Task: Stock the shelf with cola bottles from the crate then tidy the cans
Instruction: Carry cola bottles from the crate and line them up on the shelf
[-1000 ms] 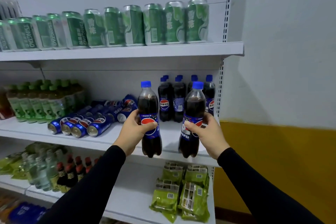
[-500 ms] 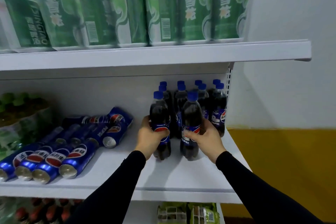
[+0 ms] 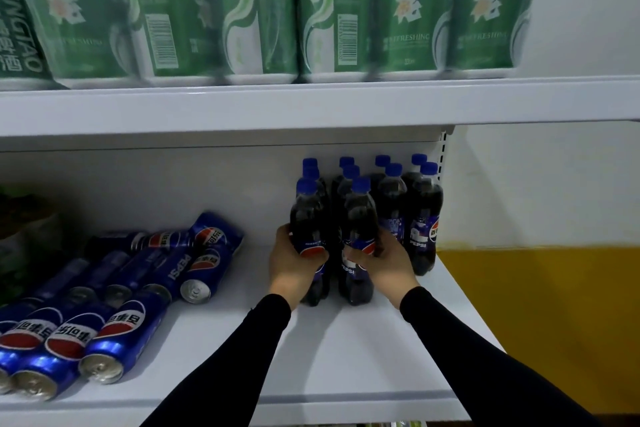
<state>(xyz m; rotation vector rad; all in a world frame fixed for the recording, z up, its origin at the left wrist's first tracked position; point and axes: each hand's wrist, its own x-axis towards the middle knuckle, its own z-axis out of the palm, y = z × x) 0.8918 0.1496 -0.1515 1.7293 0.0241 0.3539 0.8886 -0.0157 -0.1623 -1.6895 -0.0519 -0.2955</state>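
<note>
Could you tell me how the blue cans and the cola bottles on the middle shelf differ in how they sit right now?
The blue cans lie on their sides in a loose jumble at the left; the cola bottles stand upright in rows at the right. No hand touches the cans, while the left hand and right hand each grip a front bottle. Both share the white shelf and Pepsi branding.

Green beer cans (image 3: 346,10) line the upper shelf (image 3: 311,107) beside a white-and-yellow wall (image 3: 554,218).
</note>
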